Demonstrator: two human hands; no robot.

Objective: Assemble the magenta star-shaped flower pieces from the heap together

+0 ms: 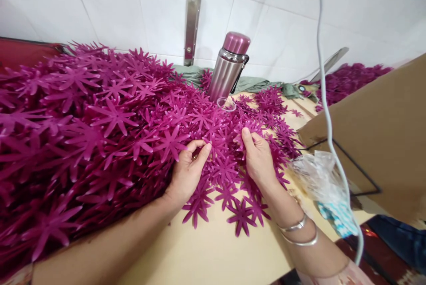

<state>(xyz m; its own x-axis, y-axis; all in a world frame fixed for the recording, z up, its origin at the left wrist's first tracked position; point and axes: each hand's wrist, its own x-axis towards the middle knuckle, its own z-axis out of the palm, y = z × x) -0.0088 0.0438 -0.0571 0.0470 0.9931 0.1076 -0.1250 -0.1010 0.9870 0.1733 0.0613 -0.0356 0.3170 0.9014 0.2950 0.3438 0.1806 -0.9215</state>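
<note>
A big heap of magenta star-shaped artificial flower pieces (116, 118) covers the left and middle of the table. My left hand (188, 167) is closed at the heap's right part, thumb and forefinger pinched at the tips of a flower piece (218, 147). A short way to the right, my right hand (259, 158) is closed too, its thumb pressed against the curled fingers at the edge of another magenta flower piece. Its fingertips are partly hidden. Several loose flower pieces (241, 216) lie flat in front of the hands.
Behind the heap stands a purple-and-steel thermos (228, 69), with a clear plastic ring (226, 104) before it. A cardboard box (372, 129), a crumpled plastic bag (316, 172) and a hanging grey cable (324, 98) are on the right. The tiled wall (109, 5) bounds the back.
</note>
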